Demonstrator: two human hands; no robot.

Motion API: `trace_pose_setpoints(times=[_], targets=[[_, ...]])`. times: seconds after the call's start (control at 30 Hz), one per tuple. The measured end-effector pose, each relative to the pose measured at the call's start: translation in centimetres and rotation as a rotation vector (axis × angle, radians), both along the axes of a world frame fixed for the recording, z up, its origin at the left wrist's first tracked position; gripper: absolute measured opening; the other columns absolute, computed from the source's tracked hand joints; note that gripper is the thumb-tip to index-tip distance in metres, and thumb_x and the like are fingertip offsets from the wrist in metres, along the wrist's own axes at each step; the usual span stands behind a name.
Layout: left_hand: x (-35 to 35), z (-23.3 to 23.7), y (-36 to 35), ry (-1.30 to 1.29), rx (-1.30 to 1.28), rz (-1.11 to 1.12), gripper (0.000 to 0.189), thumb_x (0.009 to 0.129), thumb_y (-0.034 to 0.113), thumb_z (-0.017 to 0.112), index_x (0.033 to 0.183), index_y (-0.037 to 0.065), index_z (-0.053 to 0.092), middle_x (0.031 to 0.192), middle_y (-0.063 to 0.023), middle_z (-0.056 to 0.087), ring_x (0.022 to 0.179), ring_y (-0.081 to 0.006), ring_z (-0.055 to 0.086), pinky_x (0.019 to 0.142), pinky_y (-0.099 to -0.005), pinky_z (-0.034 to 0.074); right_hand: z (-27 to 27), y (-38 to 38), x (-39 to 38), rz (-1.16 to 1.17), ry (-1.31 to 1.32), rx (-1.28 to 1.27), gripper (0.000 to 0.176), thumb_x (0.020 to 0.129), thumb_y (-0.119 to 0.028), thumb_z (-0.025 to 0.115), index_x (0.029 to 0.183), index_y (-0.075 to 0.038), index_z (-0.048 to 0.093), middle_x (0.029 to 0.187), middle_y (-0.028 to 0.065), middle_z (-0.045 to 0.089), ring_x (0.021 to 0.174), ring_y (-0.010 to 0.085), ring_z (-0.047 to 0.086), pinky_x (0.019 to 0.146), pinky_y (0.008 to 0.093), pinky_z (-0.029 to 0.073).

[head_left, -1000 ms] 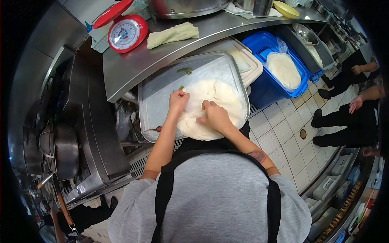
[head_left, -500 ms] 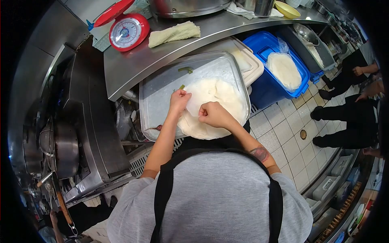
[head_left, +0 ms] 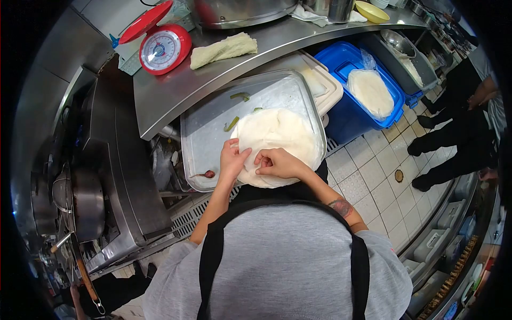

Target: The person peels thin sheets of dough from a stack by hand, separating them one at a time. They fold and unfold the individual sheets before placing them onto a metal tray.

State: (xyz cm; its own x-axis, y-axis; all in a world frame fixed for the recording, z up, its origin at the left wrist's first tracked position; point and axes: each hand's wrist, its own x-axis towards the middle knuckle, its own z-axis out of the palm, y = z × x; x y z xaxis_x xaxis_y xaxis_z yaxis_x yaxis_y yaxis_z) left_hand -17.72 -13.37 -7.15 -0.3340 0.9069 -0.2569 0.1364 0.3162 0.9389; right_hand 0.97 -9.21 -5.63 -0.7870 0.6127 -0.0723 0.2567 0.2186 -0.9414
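Note:
A stack of thin, round, white dough sheets (head_left: 280, 128) lies at the right side of a shallow metal tray (head_left: 205, 125), its near part reaching the tray's near rim. My left hand (head_left: 233, 161) is at the stack's left edge, thumb and fingers closed on the edge of a dough sheet. Just right of it, my right hand (head_left: 278, 163) is curled in a pinch over the near part of the stack, its fingertips on a thin sheet. Green vegetable pieces (head_left: 231, 124) lie left of the stack. A small reddish bulb (head_left: 209, 174) sits near the tray's lower left.
A red dial scale (head_left: 161, 50) and a folded cloth (head_left: 224, 50) rest on the steel counter (head_left: 170, 101). More round sheets (head_left: 372, 93) in plastic lie on a blue bin (head_left: 341, 56). A stove with a pot (head_left: 88, 202) stands left. People (head_left: 453, 144) stand at right.
Both hands have moved closer to my body along the near part of the stack. The left hand has opened slightly around the sheet's edge. The green piece and reddish bulb are more exposed.

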Motion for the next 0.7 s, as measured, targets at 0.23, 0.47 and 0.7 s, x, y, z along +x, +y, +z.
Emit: trace_pose_setpoints(times=[0.23,0.47,0.7], targets=[[1.0,0.7,3.7,0.175,0.522,-0.241,0.041,0.075,-0.005,0.064,0.114,0.004,0.054,0.094,-0.0105,0.064,0.080,-0.0155,0.063,0.074,-0.0295,0.052,4.3,3.2,1.4,-0.262,0.066,0.539,0.038,0.070,-0.001,0.068,0.107,-0.007,0.060,0.107,0.0109,0.059,0.097,0.0242,0.058,0.080,0.0367,0.050],[2.1,5.4,3.0,0.425,0.536,-0.496,0.052,0.072,-0.010,0.062,0.121,0.005,0.053,0.105,-0.0086,0.059,0.093,-0.0143,0.061,0.082,-0.0285,0.051,5.9,9.9,0.3,0.219,-0.246,0.802,0.051,0.064,0.000,0.064,0.112,-0.015,0.065,0.145,0.0039,0.041,0.139,0.0348,0.027,0.099,0.0535,0.039],[2.3,0.7,0.7,0.091,0.353,-0.168,0.055,0.073,-0.005,0.071,0.124,0.001,0.050,0.116,-0.0156,0.061,0.101,-0.0178,0.063,0.085,-0.0305,0.052,6.4,14.3,0.3,0.225,-0.002,0.695,0.031,0.068,-0.011,0.067,0.096,0.000,0.067,0.103,0.0161,0.067,0.096,0.0321,0.063,0.087,0.0368,0.049]])
